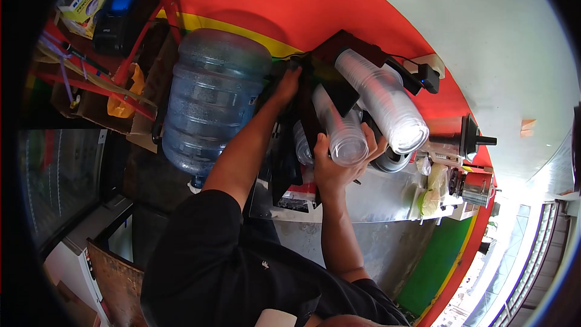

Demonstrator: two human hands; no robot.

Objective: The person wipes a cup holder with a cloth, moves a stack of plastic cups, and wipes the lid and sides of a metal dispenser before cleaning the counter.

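Note:
My right hand [342, 166] is wrapped round a short stack of clear plastic cups [346, 136], near the middle of the view. Up and to the left, my left hand [289, 83] reaches to the back of a black rack [310, 127], beside a large blue water jug [212, 97]; its fingertips are dark and partly hidden, so its grip cannot be made out. A longer stack of clear cups [387, 103] leans out of the rack to the right of my right hand. More clear cups [302, 143] show between the rack's dark panels.
Red shelving [124, 75] with boxes and a black device [119, 21] stands at the left. A metal counter [387, 197] runs below the rack. At the right are a blender-like jar [466, 139], plastic bags [433, 191] and a plugged-in black adapter [428, 79].

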